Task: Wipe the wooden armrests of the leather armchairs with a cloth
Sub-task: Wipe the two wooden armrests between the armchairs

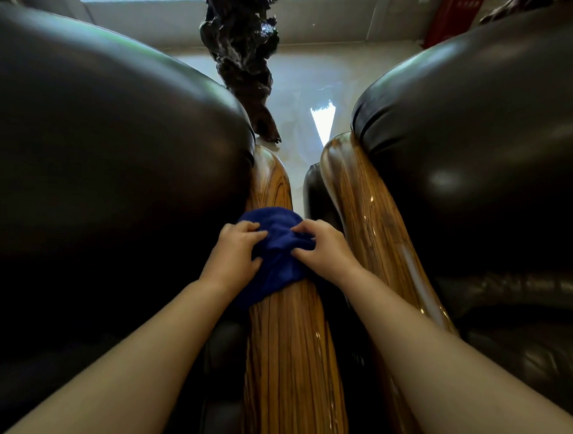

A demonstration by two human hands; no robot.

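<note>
A dark blue cloth [277, 245] is draped over the glossy striped wooden armrest [290, 353] of the left armchair, about halfway along it. My left hand [233, 257] presses on the cloth's left side with its fingers curled into the fabric. My right hand [323, 250] grips the cloth's right side the same way. A second wooden armrest [372, 220], belonging to the right armchair, runs alongside with a narrow dark gap between the two.
Dark leather armchair backs bulge on the left [112, 152] and right [476, 142]. Beyond the armrests lies a shiny pale tiled floor [302, 97], with a dark gnarled wood sculpture [242, 53] standing on it below a window.
</note>
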